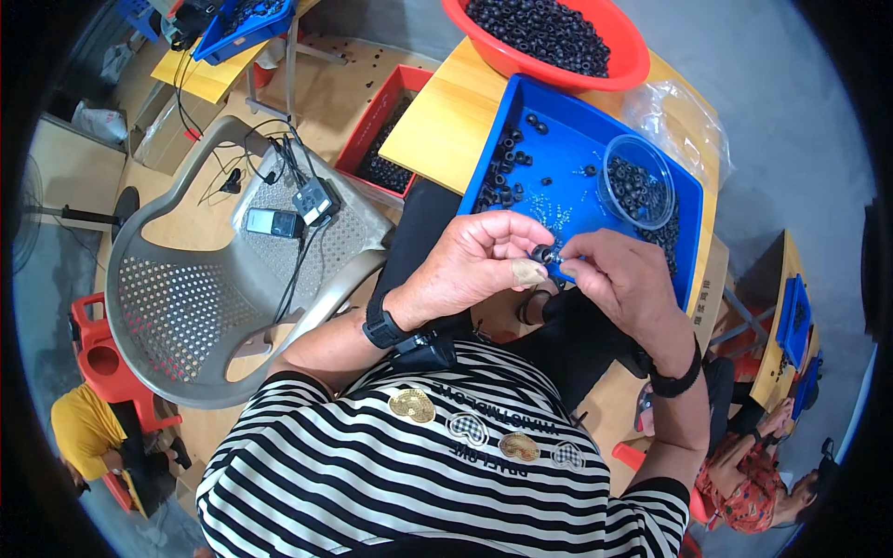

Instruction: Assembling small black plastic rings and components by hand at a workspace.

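Pinched between the thumb and fingers of my left hand (460,259) is a small black ring-shaped part (540,252), its opening turned to the right. A beige wrap covers that thumb's tip. Close beside it, the thumb and forefinger of my right hand (625,282) are pressed together at the part; what they hold is too small to make out. Both hands are over the near edge of a blue tray (569,139). Similar black parts (507,163) lie along the tray's left side. A clear round tub (606,206) at its right holds many more, and tiny pale bits are scattered mid-tray.
A red basin (516,65) heaped with black parts stands behind the tray on the yellow table (437,130). Crumpled clear plastic (684,116) lies beside it. A red box (358,139) sits below left. The grey chair (172,274) holds cables and adapters. Two other people sit farther off.
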A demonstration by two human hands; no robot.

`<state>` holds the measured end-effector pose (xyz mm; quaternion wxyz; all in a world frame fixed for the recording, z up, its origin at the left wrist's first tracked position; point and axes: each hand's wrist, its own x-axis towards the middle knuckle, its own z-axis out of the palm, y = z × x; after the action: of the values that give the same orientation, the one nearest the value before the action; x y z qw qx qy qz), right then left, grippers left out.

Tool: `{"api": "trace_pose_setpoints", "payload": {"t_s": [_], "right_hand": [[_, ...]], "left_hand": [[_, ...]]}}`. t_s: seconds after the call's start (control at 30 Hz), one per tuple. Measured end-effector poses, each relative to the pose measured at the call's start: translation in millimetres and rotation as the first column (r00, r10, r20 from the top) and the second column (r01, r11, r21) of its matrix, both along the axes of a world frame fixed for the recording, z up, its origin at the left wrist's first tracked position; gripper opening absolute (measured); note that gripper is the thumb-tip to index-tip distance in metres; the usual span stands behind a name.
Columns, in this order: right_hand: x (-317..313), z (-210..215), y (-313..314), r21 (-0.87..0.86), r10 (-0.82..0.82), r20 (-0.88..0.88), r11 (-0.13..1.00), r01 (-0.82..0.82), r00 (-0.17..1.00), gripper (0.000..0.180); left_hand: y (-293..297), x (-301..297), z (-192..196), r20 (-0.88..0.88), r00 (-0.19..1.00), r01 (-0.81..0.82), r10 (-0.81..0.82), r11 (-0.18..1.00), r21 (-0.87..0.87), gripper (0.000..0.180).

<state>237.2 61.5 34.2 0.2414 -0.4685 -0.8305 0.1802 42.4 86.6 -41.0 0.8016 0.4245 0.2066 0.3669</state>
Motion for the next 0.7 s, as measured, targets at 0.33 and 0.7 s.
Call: {"api": "trace_pose_setpoints", "payload": {"t_s": [0.33,0.7], "right_hand": [[-3.8,-1.9,2.2,-0.077,0.006,0.061,0.997,-0.001,0.998,0.009],[-11.9,2.2,6.1,-0.138,-0.055,-0.011,0.989,0.053,0.998,0.009]], "left_hand": [[-2.3,1.6,-3.2,-0.07,0.993,-0.081,0.097,0.975,0.206,0.023],[3.4,-6.3,-3.1,0.023,0.999,0.028,-0.027,0.998,-0.051,0.028]]}}
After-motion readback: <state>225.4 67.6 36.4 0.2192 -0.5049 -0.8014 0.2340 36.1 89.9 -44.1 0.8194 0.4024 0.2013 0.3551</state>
